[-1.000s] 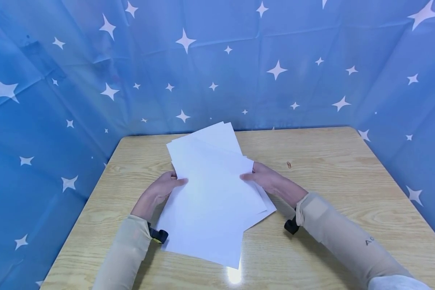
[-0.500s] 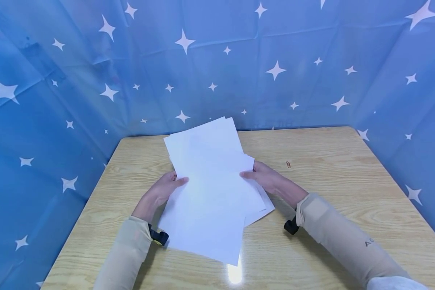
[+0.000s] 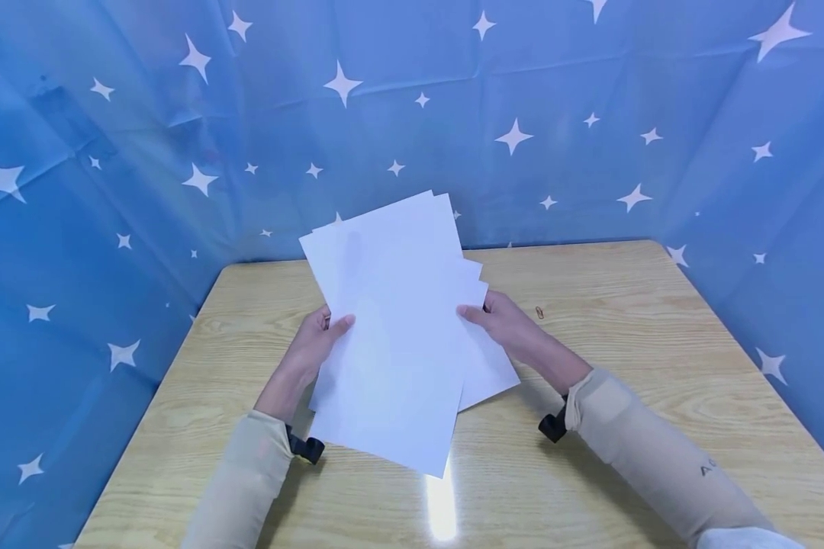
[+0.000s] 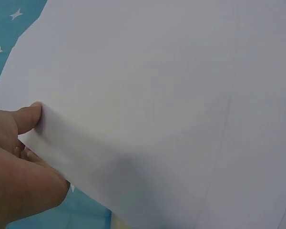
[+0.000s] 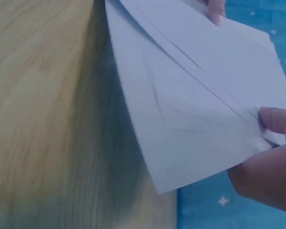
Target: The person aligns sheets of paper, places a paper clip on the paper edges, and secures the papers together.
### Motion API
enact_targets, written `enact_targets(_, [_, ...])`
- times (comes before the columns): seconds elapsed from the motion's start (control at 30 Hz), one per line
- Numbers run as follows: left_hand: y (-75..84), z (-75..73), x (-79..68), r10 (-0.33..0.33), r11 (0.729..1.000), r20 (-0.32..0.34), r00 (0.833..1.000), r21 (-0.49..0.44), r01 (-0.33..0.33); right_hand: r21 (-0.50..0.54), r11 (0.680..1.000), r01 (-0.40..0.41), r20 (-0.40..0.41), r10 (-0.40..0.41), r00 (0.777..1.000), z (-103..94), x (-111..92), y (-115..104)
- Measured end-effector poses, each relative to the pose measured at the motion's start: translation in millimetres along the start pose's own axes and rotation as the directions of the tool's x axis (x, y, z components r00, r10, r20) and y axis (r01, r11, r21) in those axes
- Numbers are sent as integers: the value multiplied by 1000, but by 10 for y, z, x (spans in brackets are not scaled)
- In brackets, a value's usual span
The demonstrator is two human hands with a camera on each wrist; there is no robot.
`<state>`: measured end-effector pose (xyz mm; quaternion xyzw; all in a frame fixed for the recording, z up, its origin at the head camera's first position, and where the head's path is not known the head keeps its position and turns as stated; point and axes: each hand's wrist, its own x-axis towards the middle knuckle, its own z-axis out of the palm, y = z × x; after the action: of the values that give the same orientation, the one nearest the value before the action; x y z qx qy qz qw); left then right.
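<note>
Several white sheets of paper (image 3: 398, 328), fanned unevenly, are held up over the table between both hands. My left hand (image 3: 313, 339) pinches their left side, thumb on top and fingers behind. On the opposite side my right hand (image 3: 511, 324) grips the edges the same way. In the left wrist view the thumb (image 4: 29, 118) presses on the top sheet, which bends slightly there. Sheet corners stick out at differing angles at the top and lower right. The right wrist view shows layered sheets (image 5: 181, 105) tilted above the tabletop, with the right thumb (image 5: 274, 119) on them.
A small red paper clip (image 3: 539, 313) lies on the wooden table (image 3: 604, 305), to the right behind my right hand. A blue curtain with white stars (image 3: 412, 114) hangs behind the table and along its sides.
Both hands have raised the sheets slightly, and their top edges now reach higher against the curtain. The sheets have shifted against one another, with the lower edge drawn up from the table's front.
</note>
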<state>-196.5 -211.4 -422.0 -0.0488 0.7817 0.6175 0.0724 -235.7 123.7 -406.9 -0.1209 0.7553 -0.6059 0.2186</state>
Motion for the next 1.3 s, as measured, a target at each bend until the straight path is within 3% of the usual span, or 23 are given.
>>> enact_targets(0.23, [233,3,-59,101,995,-17,995,-8,-101,-64,997,39,-105,-46,993,-11,-87,-203])
enact_targets(0.43, [490,-16,-137,222,975,-93,971,-14,-224,-123,972,199,-114,-213,970,-27,-178,-460])
enact_targets(0.53, [605,9,-157,323,944,-147,935,-21,-329,-160,939,304,-136,-326,936,-31,-238,-571])
enact_targets(0.67, [728,85,-201,461,880,-225,858,-9,-475,-187,883,431,-180,-462,868,-30,-296,-663])
enact_targets(0.77, [907,172,-347,510,851,-263,819,16,-525,-187,836,516,-218,-548,808,15,-382,-777])
enact_targets(0.83, [1018,225,-445,527,839,-273,805,17,-544,-192,814,549,-243,-581,777,60,-458,-868])
enact_targets(0.93, [1118,286,-536,542,830,-274,795,22,-558,-193,794,577,-264,-608,748,121,-560,-980])
enact_targets(1.03, [1104,313,-525,534,834,-274,800,16,-552,-181,791,584,-278,-611,741,124,-557,-961])
enact_targets(1.3, [998,343,-465,488,861,-265,832,-12,-509,-138,803,580,-282,-593,754,112,-501,-833])
